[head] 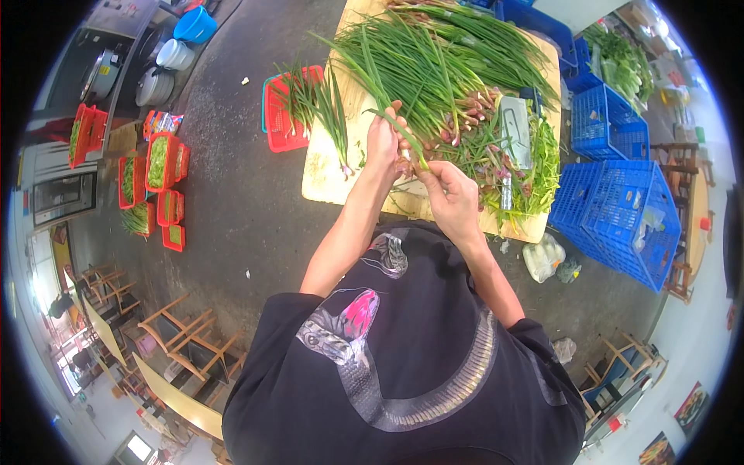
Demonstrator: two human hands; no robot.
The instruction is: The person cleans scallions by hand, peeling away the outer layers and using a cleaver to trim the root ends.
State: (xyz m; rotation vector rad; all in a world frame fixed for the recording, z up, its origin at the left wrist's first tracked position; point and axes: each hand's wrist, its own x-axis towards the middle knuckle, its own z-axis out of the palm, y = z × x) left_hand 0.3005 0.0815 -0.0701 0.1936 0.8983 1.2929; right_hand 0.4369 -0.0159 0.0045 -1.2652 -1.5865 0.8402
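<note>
My left hand point(385, 139) is closed around a spring onion point(372, 70), its leaves reaching up over the pile. Between thumb and fingers of my right hand point(450, 189) is the yellowish end of a leaf point(414, 142) by the bulb end. A large heap of spring onions point(401, 64) with reddish bulbs covers the wooden table point(319, 168). On trimmings point(543, 174) at the right lies a cleaver point(515, 131), its handle toward me. Several spring onions point(332, 116) lie at the table's left edge, beside a red plastic basket point(279, 125) holding more.
Blue plastic crates point(610, 122) stand right of the table, with filled plastic bags point(543, 257) on the floor near them. Red baskets of cut greens point(160, 163) are on the left. Wooden chairs point(186, 337) stand at the lower left.
</note>
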